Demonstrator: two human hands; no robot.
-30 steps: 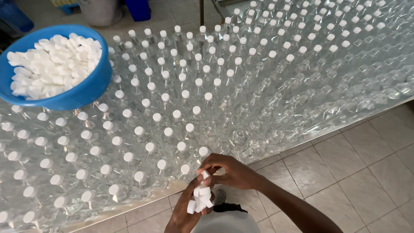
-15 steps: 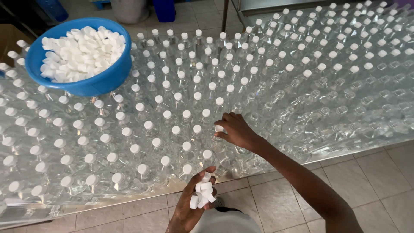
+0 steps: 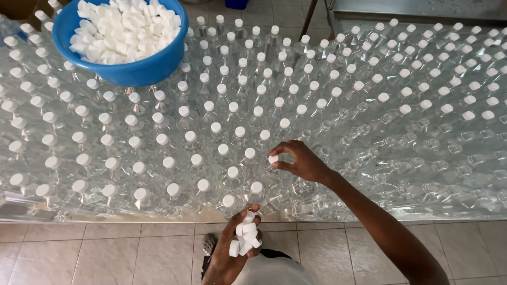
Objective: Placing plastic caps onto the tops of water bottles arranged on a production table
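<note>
Just now the right hand (image 3: 302, 162) pinches a white cap (image 3: 273, 159) between fingertips, setting it on a clear bottle (image 3: 274, 174) directly beneath. Nearer the body, the left hand (image 3: 236, 248) is curled shut around a bunch of loose caps (image 3: 244, 237). Capped bottles stand left of the hands, uncapped ones right. Far up-left sits a blue bowl (image 3: 138, 71) of caps.

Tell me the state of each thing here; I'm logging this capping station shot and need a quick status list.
Right hand: fingers pinching a white cap onto a bottle top.
Left hand: closed around a bunch of loose caps.
Blue bowl: heaped with white caps, resting on the bottles.
Capped bottles: upright, white caps on.
Uncapped bottles: upright, necks open.
</note>
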